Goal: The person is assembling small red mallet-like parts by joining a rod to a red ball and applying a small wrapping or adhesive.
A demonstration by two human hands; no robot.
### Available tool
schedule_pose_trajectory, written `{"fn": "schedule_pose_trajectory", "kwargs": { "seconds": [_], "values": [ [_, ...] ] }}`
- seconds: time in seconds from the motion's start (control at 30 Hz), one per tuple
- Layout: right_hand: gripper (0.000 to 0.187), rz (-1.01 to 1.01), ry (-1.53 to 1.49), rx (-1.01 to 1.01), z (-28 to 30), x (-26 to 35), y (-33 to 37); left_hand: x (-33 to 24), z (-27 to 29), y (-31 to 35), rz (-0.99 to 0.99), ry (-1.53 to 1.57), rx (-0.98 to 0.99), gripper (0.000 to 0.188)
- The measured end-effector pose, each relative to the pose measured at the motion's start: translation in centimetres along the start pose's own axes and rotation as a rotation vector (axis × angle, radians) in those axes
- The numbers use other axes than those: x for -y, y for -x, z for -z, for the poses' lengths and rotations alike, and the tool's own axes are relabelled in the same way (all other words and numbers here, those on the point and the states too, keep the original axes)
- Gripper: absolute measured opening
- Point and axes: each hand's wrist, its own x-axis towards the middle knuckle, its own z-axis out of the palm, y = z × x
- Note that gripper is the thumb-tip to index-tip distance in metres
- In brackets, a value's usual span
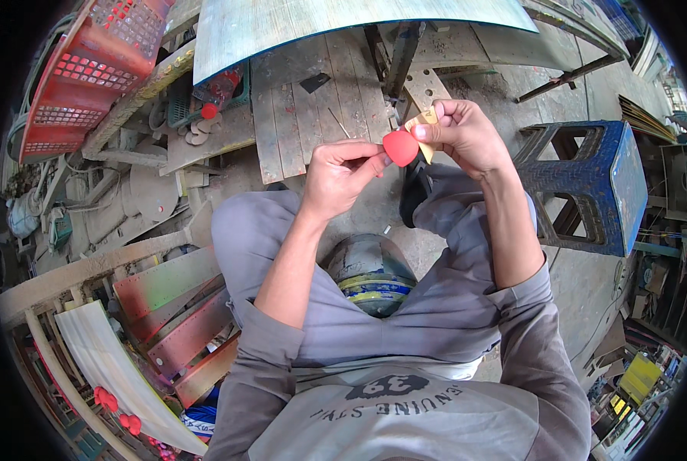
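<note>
A small red piece (400,148), rounded and roughly heart-shaped, is pinched at its left edge between the thumb and fingers of my left hand (333,178). My right hand (469,140) grips a folded yellow sheet (426,154) that looks like sandpaper, its thumb pressing on it close to the red piece's upper right side. The sheet lies against or just behind the red piece; I cannot tell which. Both hands are held up beyond my knees, in front of the low plank surface.
A pale panel (343,34) spans the far side above a low plank bench (290,123). At far left stands a red plastic crate (74,115). A blue stool (589,184) lies on its side at right. Between my legs is a bucket (370,265); painted boards (170,288) rest at left.
</note>
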Motion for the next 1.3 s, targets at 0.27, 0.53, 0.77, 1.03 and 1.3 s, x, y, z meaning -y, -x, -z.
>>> {"fn": "schedule_pose_trajectory", "kwargs": {
  "seconds": [0.27, 0.53, 0.77, 1.03, 1.3],
  "values": [
    [0.025, 0.027, -0.254, -0.004, -1.3, -0.1, 0.6, 0.1, -0.6, -0.4, 0.046, 0.114, -0.139, 0.008],
    [0.015, 0.405, 0.194, -0.033, -3.1, -0.9, 0.6, 0.7, -1.0, -0.6, 0.083, 0.031, -0.251, 0.009],
    [0.018, 0.366, 0.36, -0.164, -3.5, -0.4, 0.3, 0.8, -1.1, -0.6, 0.101, 0.033, -0.234, 0.009],
    [0.011, 0.112, -0.105, -0.152, -0.5, 0.0, -0.8, 0.7, -0.6, -0.8, 0.097, 0.165, -0.169, 0.01],
    [0.017, 0.312, 0.09, 0.017, -3.1, -1.1, -0.7, 1.2, -0.6, -1.2, 0.163, 0.087, -0.224, 0.011]
  ]
}}
